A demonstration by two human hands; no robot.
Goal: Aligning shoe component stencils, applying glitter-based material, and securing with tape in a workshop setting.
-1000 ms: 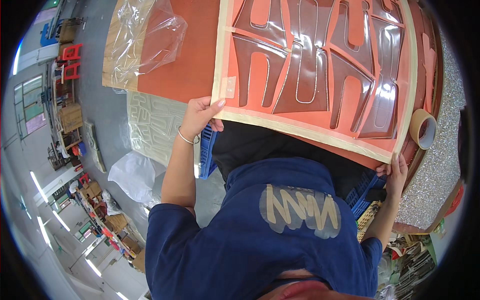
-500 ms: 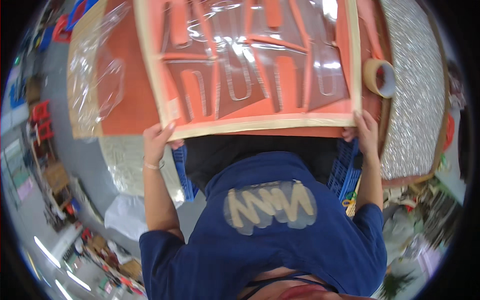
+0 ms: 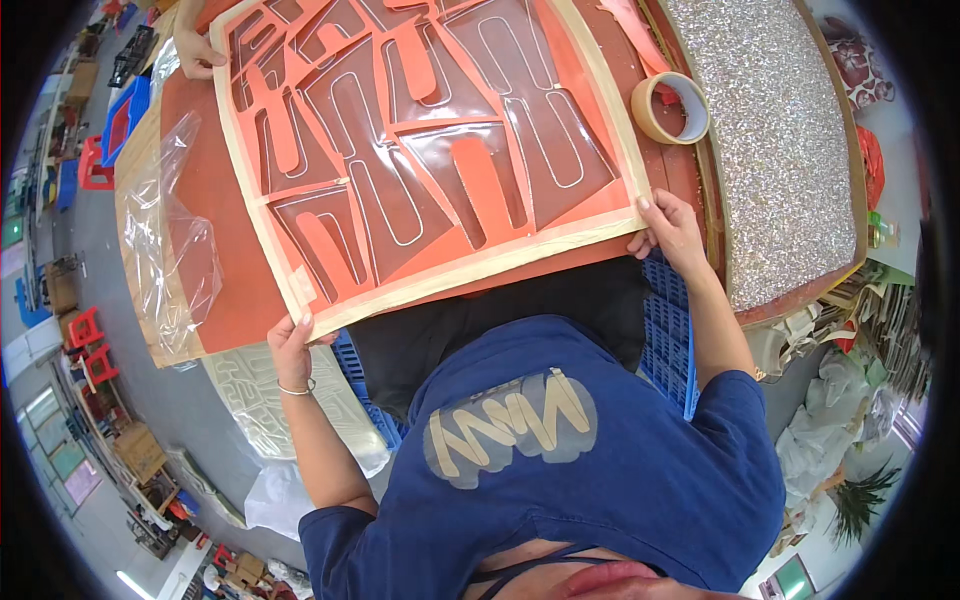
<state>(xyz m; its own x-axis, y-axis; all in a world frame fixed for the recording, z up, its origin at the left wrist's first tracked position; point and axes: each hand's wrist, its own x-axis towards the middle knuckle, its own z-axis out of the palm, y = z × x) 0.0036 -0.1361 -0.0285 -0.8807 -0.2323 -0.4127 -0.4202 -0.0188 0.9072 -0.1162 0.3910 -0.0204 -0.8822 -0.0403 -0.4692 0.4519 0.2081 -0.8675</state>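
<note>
Both my hands hold the near edge of a large orange cut-out sheet (image 3: 410, 70), bordered with cream tape (image 3: 470, 268). Glossy clear film covers its trapezoid openings and rounded orange strips. At the near left corner, my left hand (image 3: 292, 350) pinches the taped border with thumb and fingers. My right hand (image 3: 668, 235) grips the near right corner, thumb on top, fingers partly hidden beneath. Another person's hand (image 3: 200, 55) is at the sheet's far left edge. The sheet lies over a reddish-brown work surface (image 3: 215, 130), its near border at the table's edge.
A cream tape roll (image 3: 655, 112) stands just right of the sheet. Crumpled clear film (image 3: 170, 250) lies on the table's left side. A silvery glittery panel (image 3: 780, 150) occupies the right. Blue plastic crates (image 3: 668, 330) sit below the near edge. Red stools (image 3: 88, 330) stand on the floor left.
The sheet now sits slanted in view, its near left corner lower and further left. My hands have kept their hold. Another person's hand has come into view at the far left.
</note>
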